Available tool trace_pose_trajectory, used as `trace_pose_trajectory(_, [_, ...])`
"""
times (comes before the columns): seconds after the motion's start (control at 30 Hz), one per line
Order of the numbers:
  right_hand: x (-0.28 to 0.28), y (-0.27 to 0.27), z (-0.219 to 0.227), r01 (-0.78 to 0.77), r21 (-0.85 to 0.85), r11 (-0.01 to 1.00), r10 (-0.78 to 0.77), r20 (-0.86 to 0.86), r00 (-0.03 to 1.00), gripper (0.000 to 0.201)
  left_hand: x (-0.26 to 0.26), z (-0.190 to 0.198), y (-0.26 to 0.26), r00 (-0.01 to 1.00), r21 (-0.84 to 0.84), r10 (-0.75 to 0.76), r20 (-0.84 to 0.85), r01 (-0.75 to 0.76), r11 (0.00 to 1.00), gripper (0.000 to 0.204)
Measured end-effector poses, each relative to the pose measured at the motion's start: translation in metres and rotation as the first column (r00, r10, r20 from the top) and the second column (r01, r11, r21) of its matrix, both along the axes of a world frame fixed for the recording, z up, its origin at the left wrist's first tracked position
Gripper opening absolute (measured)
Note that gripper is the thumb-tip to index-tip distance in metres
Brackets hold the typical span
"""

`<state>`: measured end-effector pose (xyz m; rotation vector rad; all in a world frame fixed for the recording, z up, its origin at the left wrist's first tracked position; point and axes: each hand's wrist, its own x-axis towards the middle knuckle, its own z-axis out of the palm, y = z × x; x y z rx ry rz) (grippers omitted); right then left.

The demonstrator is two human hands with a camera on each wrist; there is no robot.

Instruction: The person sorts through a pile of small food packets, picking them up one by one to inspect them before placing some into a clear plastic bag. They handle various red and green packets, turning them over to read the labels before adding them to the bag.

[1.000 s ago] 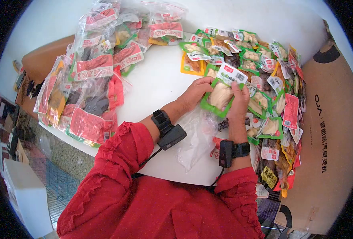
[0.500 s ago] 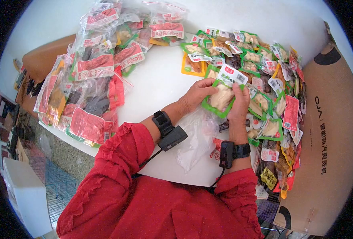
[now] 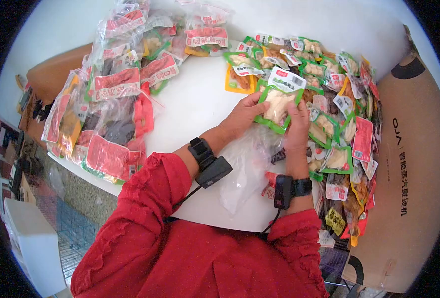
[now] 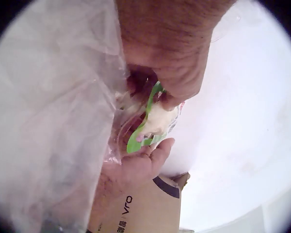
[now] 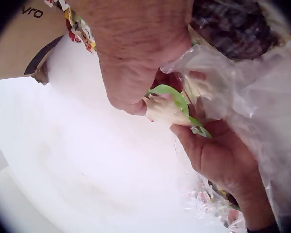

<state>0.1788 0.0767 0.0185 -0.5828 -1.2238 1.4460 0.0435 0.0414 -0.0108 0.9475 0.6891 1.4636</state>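
In the head view, a green-edged vacuum food packet (image 3: 277,105) with pale contents and a white barcode label is held up between both hands. My left hand (image 3: 241,118) pinches its left edge, the thumb lying over the front. The right edge is gripped by my right hand (image 3: 296,128), its thumb on the front too. A clear plastic bag (image 3: 245,171) spreads below the hands on the table. Seen from the left wrist, that bag (image 4: 53,107) fills much of the left side, beside the packet (image 4: 157,119). Most fingers are hidden behind the packet.
Clear zip bags (image 3: 118,82) filled with red-labelled packets are piled at the left of the white table (image 3: 195,94). Many loose food packets (image 3: 324,126) heap up at the right, against a large cardboard box (image 3: 404,188). A small red packet (image 3: 269,185) lies near the right wrist.
Both hands have raised the packet slightly away from the body. Its label, tilted before, now stands straighter at the top. The grip on both edges stays, and the piles have not moved.
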Motion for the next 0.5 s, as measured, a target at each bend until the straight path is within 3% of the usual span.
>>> trace_pose_trajectory(0.13, [-0.002, 0.002, -0.004, 0.070, 0.051, 0.996, -0.074, 0.084, 0.994, 0.023, 0.001, 0.003, 0.000, 0.995, -0.027, 0.031, 0.096, -0.028, 0.999, 0.030])
trace_pose_trajectory(0.2, [0.000, 0.002, -0.004, 0.094, -0.029, 0.995, -0.092, 0.077, 0.993, 0.021, 0.001, 0.000, 0.001, 0.995, -0.024, 0.018, 0.101, -0.016, 1.000, 0.029])
trace_pose_trajectory(0.27, [0.002, 0.004, -0.005, 0.101, -0.014, 0.995, -0.100, 0.059, 0.993, 0.021, -0.001, -0.002, 0.001, 0.999, -0.106, -0.007, -0.047, 0.002, 0.994, 0.032])
trace_pose_trajectory(0.37, [0.002, 0.005, -0.008, 0.130, -0.004, 0.991, -0.130, 0.011, 0.991, 0.020, -0.001, 0.008, -0.009, 0.981, -0.048, -0.050, -0.185, 0.042, 0.998, 0.040])
trace_pose_trajectory(0.5, [0.001, 0.003, -0.005, 0.096, -0.042, 0.995, -0.099, -0.074, 0.992, 0.021, 0.000, 0.004, -0.006, 0.985, -0.054, -0.046, -0.166, 0.038, 0.998, 0.040])
